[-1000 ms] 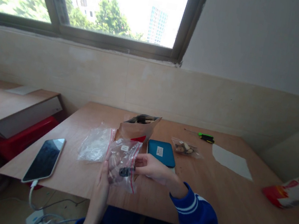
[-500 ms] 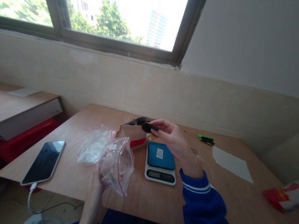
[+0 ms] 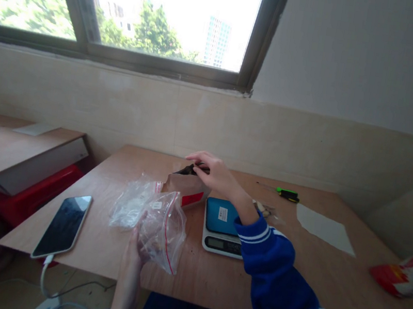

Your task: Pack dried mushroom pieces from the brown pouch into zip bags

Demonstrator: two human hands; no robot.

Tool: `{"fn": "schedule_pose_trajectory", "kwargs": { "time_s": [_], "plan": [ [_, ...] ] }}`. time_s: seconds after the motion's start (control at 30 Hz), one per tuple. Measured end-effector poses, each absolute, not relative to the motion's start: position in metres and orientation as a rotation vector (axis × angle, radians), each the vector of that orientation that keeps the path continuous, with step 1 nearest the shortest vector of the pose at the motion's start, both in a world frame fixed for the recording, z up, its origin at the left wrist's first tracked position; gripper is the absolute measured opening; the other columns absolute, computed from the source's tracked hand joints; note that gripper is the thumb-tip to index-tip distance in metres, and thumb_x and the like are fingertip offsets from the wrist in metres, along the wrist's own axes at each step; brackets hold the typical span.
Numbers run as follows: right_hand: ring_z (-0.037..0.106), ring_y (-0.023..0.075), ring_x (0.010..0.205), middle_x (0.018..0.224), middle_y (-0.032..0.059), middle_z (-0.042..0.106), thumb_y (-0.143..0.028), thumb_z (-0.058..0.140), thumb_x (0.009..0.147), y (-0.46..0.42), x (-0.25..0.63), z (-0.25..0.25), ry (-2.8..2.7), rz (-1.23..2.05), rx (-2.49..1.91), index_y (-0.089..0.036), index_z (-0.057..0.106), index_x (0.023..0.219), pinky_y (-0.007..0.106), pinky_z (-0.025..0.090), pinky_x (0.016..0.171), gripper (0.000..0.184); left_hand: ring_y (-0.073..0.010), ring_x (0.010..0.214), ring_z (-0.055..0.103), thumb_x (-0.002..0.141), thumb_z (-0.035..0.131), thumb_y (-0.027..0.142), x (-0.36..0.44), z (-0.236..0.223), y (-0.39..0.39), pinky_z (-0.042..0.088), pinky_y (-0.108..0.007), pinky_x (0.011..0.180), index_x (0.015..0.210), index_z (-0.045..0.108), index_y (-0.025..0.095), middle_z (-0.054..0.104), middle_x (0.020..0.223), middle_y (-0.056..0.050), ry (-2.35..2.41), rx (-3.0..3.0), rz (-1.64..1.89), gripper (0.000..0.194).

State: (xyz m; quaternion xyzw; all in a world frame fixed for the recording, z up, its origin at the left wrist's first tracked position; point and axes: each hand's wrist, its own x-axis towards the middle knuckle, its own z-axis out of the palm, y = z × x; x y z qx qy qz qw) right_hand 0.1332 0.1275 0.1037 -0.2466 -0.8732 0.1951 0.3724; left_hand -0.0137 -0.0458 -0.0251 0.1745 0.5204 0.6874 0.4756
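Note:
My left hand [image 3: 133, 252] holds a clear zip bag with a red seal line [image 3: 162, 229] near the table's front edge; brownish pieces show inside it. My right hand [image 3: 214, 173] reaches over the open mouth of a brown paper pouch [image 3: 187, 189], its fingers pinched on a small dark piece at the pouch's opening. A small kitchen scale with a blue top [image 3: 221, 220] lies just right of the pouch, under my right forearm in its blue sleeve.
A second, crumpled clear bag [image 3: 129, 203] lies left of the pouch. A phone [image 3: 64, 226] on a cable lies at the table's left front. Behind the scale are a small filled bag [image 3: 265, 210], a green-handled screwdriver [image 3: 286, 194], a white sheet [image 3: 322, 229] and a red-white packet [image 3: 405, 272].
My right hand took a small dark piece out of the clear bag, carried it up and back, and now holds it at the brown pouch's opening. My left hand kept the bag.

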Motion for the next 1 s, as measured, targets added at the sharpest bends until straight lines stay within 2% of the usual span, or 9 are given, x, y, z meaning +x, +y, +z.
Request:
{"fn": "schedule_pose_trajectory", "kwargs": {
  "time_s": [0.13,0.3,0.43,0.57,0.63,0.73,0.8,0.93,1.0],
  "plan": [
    [0.065,0.0141,0.097,0.117,0.0075,0.063,-0.007,0.047,0.086,0.124,0.142,0.101,-2.151,0.625,-0.606,-0.019,0.060,0.114,0.031,0.054,0.087,0.033,-0.0259,0.104,0.067,0.086,0.051,0.057,-0.015,-0.027,-0.045,0.055,-0.036,0.083,0.140,0.048,0.028,0.063,0.129,-0.012,1.272,0.435,1.686,0.062],
    [0.065,0.0168,0.095,0.104,0.0076,0.069,-0.008,0.046,0.087,0.119,0.149,0.099,-2.148,0.400,-0.715,-0.016,0.064,0.103,0.031,0.052,0.086,0.025,-0.0270,0.105,0.066,0.084,0.055,0.056,-0.011,-0.026,-0.045,0.056,-0.035,0.080,0.138,0.051,0.025,0.064,0.127,-0.012,1.242,0.448,1.716,0.062],
    [0.066,0.0185,0.092,0.101,0.0084,0.071,-0.014,0.044,0.093,0.118,0.151,0.091,-2.225,0.352,-0.788,-0.016,0.065,0.104,0.034,0.051,0.085,0.023,-0.0271,0.109,0.064,0.086,0.051,0.057,-0.011,-0.029,-0.045,0.054,-0.037,0.086,0.139,0.049,0.026,0.064,0.128,-0.012,1.234,0.466,1.704,0.062],
    [0.063,0.0203,0.100,0.104,0.0087,0.070,-0.016,0.046,0.093,0.106,0.151,0.089,-2.183,0.305,-0.744,-0.018,0.064,0.103,0.038,0.047,0.093,0.021,-0.0272,0.124,0.055,0.089,0.044,0.059,-0.013,-0.033,-0.044,0.049,-0.040,0.097,0.143,0.044,0.028,0.055,0.139,-0.010,1.219,0.485,1.709,0.062],
    [0.062,0.0188,0.099,0.103,0.0079,0.068,-0.015,0.046,0.092,0.091,0.151,0.092,-2.104,0.424,-0.698,-0.018,0.064,0.100,0.036,0.048,0.090,0.019,-0.0259,0.132,0.048,0.091,0.041,0.058,-0.013,-0.034,-0.044,0.046,-0.040,0.103,0.145,0.040,0.032,0.048,0.146,-0.007,1.225,0.520,1.719,0.060],
    [0.064,0.0145,0.084,0.091,0.0051,0.067,-0.013,0.044,0.092,0.064,0.151,0.096,-2.185,0.880,-0.627,-0.016,0.062,0.094,0.027,0.051,0.075,0.018,-0.0241,0.140,0.037,0.092,0.038,0.058,-0.013,-0.035,-0.044,0.037,-0.040,0.111,0.145,0.039,0.033,0.043,0.151,-0.003,1.273,0.612,1.736,0.059],
    [0.064,0.0132,0.080,0.087,0.0037,0.068,-0.010,0.045,0.091,0.049,0.151,0.096,-2.374,1.121,-0.557,-0.015,0.062,0.092,0.024,0.051,0.072,0.018,-0.0228,0.142,0.032,0.092,0.037,0.059,-0.012,-0.037,-0.046,0.030,-0.040,0.116,0.145,0.040,0.031,0.043,0.151,-0.002,1.339,0.683,1.747,0.060],
    [0.064,0.0153,0.082,0.088,0.0055,0.069,-0.004,0.048,0.086,0.034,0.145,0.084,-2.574,1.057,-0.650,-0.014,0.064,0.085,0.025,0.049,0.075,0.018,-0.0200,0.145,0.027,0.093,0.035,0.059,-0.008,-0.033,-0.050,0.016,-0.038,0.120,0.148,0.034,0.034,0.037,0.155,0.001,1.444,0.778,1.714,0.060],
    [0.064,0.0175,0.083,0.089,0.0063,0.069,-0.006,0.052,0.084,0.031,0.139,0.074,-2.541,1.015,-0.716,-0.014,0.065,0.084,0.028,0.050,0.077,0.016,-0.0194,0.145,0.025,0.094,0.035,0.058,-0.005,-0.028,-0.053,0.014,-0.037,0.120,0.148,0.032,0.035,0.033,0.156,0.003,1.458,0.792,1.694,0.060]
  ]
}}
